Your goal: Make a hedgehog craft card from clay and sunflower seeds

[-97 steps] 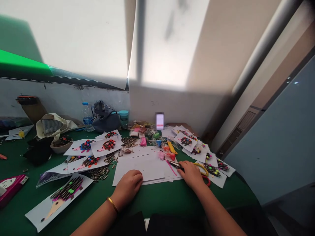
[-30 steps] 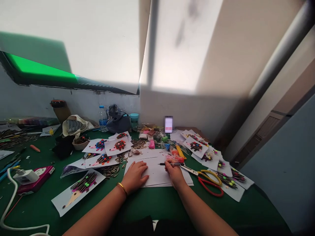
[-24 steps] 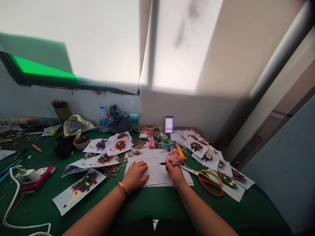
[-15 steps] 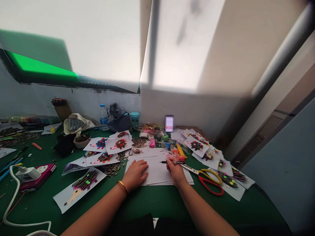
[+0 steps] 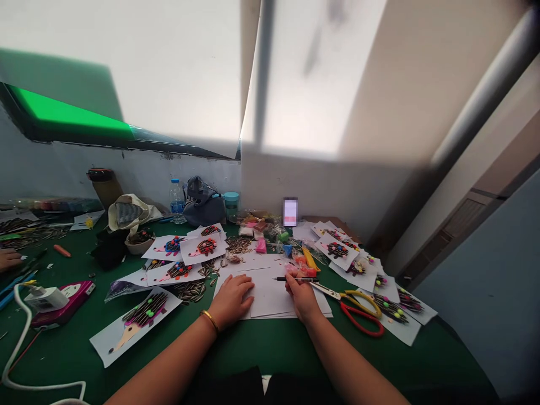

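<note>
Green-covered table (image 5: 253,349) against a pale wall (image 5: 139,169), with the following on it.

Paper sheets (image 5: 272,298): white, overlapping, at the near middle.

Left hand (image 5: 231,298): palm down on the sheets, fingers extended and slightly spread; gold bangle (image 5: 209,320) at the wrist.

Right hand (image 5: 305,299): thumb and fingers pinching a black pen (image 5: 280,278) over the sheets, tip pointing left; tip contact cannot be told.

Scissors (image 5: 336,293): one pair, yellow and red handles, lying just right of that hand.

Hedgehog picture cards: an overlapping group (image 5: 340,253) at right; others (image 5: 198,250) at left; one single card (image 5: 122,343) at near left, bearing green balls.

Sunflower seeds (image 5: 189,291): loose, beside the left cards.

Clay packets (image 5: 261,246): assorted colours, beyond the sheets.

Far side: phone (image 5: 290,212), upright; teal-lidded jar (image 5: 232,208); blue-grey bag (image 5: 205,211); water bottle (image 5: 176,205).

Left edge: another person's hand (image 5: 9,259), partly in view.
</note>
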Motion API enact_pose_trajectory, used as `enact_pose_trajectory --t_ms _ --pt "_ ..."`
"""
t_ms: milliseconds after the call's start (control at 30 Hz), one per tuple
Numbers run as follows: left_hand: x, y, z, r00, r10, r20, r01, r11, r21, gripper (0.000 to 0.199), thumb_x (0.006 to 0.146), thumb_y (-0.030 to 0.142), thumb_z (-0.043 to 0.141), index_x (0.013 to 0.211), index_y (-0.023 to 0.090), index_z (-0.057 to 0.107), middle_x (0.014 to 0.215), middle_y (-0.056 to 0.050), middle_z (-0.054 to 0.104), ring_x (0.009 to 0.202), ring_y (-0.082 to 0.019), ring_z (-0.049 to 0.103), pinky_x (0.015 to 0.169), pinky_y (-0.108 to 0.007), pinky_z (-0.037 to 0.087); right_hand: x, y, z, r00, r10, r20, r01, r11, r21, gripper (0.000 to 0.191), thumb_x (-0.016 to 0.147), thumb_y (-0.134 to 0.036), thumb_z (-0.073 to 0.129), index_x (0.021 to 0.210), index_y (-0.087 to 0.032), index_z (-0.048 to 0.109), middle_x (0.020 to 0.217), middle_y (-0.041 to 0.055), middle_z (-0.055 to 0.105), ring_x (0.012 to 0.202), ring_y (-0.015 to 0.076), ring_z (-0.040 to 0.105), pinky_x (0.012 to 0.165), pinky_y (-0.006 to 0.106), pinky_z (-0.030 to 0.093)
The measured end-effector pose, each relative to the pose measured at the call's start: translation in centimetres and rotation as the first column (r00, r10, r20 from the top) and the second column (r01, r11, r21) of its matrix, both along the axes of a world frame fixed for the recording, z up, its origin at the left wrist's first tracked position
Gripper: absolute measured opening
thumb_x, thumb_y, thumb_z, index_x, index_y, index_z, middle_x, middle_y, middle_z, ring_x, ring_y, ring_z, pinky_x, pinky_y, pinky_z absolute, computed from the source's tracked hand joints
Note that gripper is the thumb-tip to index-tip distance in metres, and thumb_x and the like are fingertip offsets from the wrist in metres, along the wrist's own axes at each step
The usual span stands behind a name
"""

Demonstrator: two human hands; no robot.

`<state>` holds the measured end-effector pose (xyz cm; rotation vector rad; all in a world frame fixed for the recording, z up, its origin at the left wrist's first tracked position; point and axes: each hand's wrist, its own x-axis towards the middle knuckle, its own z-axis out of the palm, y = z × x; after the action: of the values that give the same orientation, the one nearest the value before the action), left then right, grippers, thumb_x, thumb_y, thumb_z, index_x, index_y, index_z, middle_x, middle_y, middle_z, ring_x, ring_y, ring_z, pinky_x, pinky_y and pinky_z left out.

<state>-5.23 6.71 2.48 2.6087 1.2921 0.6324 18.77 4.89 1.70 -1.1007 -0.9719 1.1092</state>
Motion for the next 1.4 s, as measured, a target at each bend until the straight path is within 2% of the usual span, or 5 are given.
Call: enact_pose_trajectory --t_ms 933,1200,1400 --pt "0.04 -0.13 0.40 1.000 0.012 -0.024 -0.013 0.999 -0.037 0.036 0.085 0.031 0.059 0.120 0.025 0.063 0.133 -0.008 0.058 0.127 -0.026 0.049 0.115 -0.054 0.023 0.00 -0.10 0.19 0.998 0.002 -0.055 -0.003 1.000 -0.019 0.036 0.074 -0.052 0.070 0.087 -0.021 0.058 0.065 -0.0034 0.054 0.062 0.0121 0.048 0.061 0.025 0.039" --pt "0.12 -0.17 0.52 0.999 0.023 -0.030 -0.024 0.998 -0.050 0.036 0.084 0.031 0.059 0.120 0.024 0.063 0.134 -0.007 0.058 0.128 -0.027 0.049 0.115 -0.055 0.023 0.20 0.43 -0.38 0.995 -0.045 -0.087 0.043 0.999 -0.017 0.036 0.071 -0.053 0.071 0.086 -0.023 0.057 0.065 -0.0037 0.053 0.061 0.0129 0.048 0.059 0.025 0.039" --pt "0.16 -0.06 0.43 0.999 0.024 -0.038 -0.026 0.999 -0.039 0.036 0.084 0.031 0.060 0.119 0.024 0.063 0.134 -0.008 0.058 0.128 -0.026 0.049 0.116 -0.054 0.023 0.32 0.45 -0.44 0.996 -0.023 -0.085 0.022 1.000 -0.011 0.035 0.072 -0.051 0.071 0.086 -0.022 0.057 0.063 -0.0039 0.053 0.059 0.0124 0.047 0.057 0.025 0.038"
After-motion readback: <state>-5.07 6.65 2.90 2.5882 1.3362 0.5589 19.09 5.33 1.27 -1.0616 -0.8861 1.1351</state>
